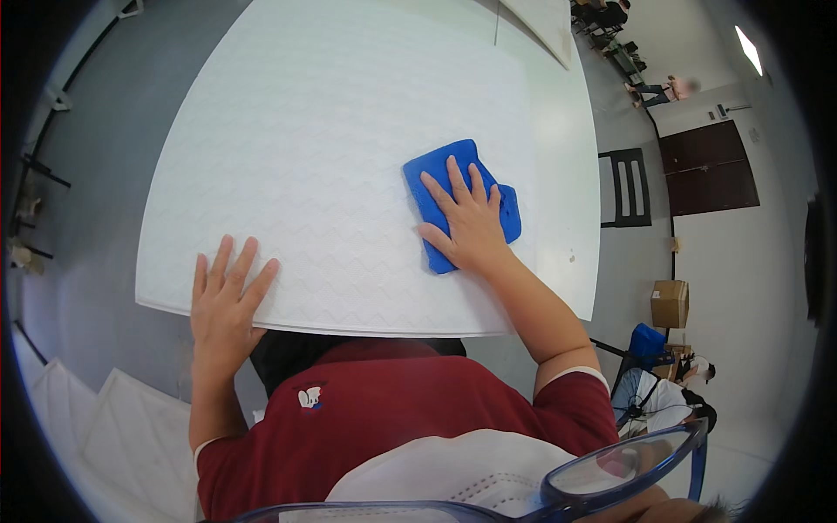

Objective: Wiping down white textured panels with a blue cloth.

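Before me lies a large white sheet with an embossed wavy pattern (314,163), spread over most of a white table (562,150). My right hand (467,222) rests palm down, fingers spread, on a folded blue cloth (428,176) on the sheet's right part. The thumb reaches past the cloth's left edge. Near the front left corner, my left hand (229,294) lies flat on the sheet with its fingers apart, the wrist over the table's front edge. Nothing is in the left hand.
A white panel (546,26) lies at the table's far right. Beyond the right edge stand a black chair (631,187) and a cardboard box (668,304). White panels (140,431) are at the lower left. People are farther off, at upper right and lower right.
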